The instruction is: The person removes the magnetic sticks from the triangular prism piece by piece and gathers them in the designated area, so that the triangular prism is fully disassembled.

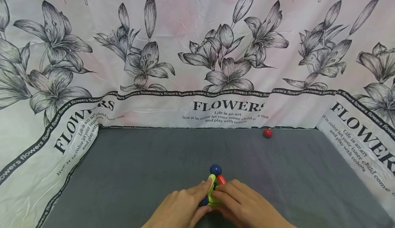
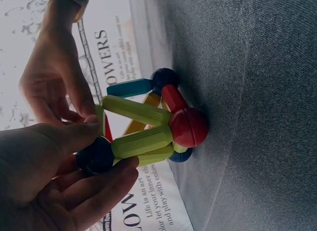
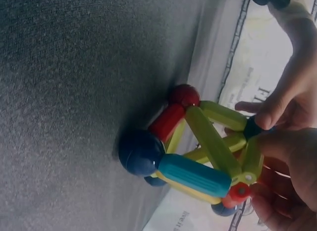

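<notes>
A frame of magnetic sticks and balls stands on the grey cloth between both hands. My left hand [image 1: 182,204] pinches a dark blue ball [image 2: 95,155] at one corner, thumb on one side and fingers on the other. The right hand [image 1: 243,204] pinches a short yellow-green stick [image 3: 253,156] beside that ball, close to a red stick's end [image 3: 239,192]. Longer yellow-green sticks [image 2: 141,141] run to a red ball [image 2: 189,127] at the cloth. In the right wrist view, a teal stick [image 3: 194,174] leads from another dark blue ball [image 3: 141,152]. Fingers partly cover the upper joint.
A loose red ball [image 1: 267,133] lies at the back right of the grey table cloth [image 1: 148,159]. Behind and along both sides hangs a white flower-print curtain [image 1: 172,111] with lettering; its lower edge borders the table.
</notes>
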Demonstrator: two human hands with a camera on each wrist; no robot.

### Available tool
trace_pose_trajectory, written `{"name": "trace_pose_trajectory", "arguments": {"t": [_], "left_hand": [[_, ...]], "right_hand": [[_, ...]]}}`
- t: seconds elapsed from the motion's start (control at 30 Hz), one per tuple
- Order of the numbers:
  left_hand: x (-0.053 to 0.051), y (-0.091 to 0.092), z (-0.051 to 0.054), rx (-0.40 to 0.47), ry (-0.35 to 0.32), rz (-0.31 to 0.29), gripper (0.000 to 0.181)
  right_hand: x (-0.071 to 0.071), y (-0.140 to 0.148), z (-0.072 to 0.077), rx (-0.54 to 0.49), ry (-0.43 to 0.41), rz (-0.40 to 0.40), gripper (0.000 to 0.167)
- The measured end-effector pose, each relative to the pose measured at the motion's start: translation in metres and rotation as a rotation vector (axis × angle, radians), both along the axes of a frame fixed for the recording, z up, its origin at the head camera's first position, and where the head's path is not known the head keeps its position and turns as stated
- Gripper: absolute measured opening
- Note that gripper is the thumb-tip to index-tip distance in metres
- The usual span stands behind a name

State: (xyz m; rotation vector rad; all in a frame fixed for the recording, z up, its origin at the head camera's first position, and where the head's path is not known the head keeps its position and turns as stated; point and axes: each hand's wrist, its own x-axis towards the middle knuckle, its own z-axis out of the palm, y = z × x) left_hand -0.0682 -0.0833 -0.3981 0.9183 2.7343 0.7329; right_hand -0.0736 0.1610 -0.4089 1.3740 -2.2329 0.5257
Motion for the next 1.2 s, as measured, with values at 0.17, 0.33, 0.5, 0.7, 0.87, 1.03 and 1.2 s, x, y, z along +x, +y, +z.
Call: {"name": "trace_pose_trajectory", "arguments": {"t": [0.17, 0.33, 0.5, 0.7, 0.87, 1.03, 1.2], "left_hand": [[0.000, 0.000, 0.002, 0.005, 0.003, 0.002, 0.064], [0.001, -0.001, 0.002, 0.008, 0.002, 0.005, 0.064], [0.001, -0.001, 0.001, 0.014, -0.011, 0.005, 0.064], [-0.001, -0.001, 0.001, 0.019, 0.002, -0.005, 0.064], [0.000, 0.000, 0.001, 0.012, -0.005, -0.003, 0.064], [0.000, 0.000, 0.001, 0.007, 0.005, -0.005, 0.064], [0.000, 0.000, 0.001, 0.008, 0.009, -0.004, 0.064]], "right_hand": [[-0.002, -0.004, -0.004, 0.027, 0.067, -0.009, 0.032], [-0.001, -0.007, -0.008, 0.034, 0.105, -0.021, 0.032], [0.001, -0.010, -0.009, 0.024, 0.100, -0.037, 0.031], [0.003, -0.011, -0.009, 0.006, 0.078, -0.045, 0.028], [0.004, -0.012, -0.009, 0.005, 0.075, -0.048, 0.029], [0.006, -0.012, -0.008, 0.004, 0.067, -0.056, 0.025], [0.005, -0.012, -0.005, 0.010, 0.074, -0.058, 0.025]]}}
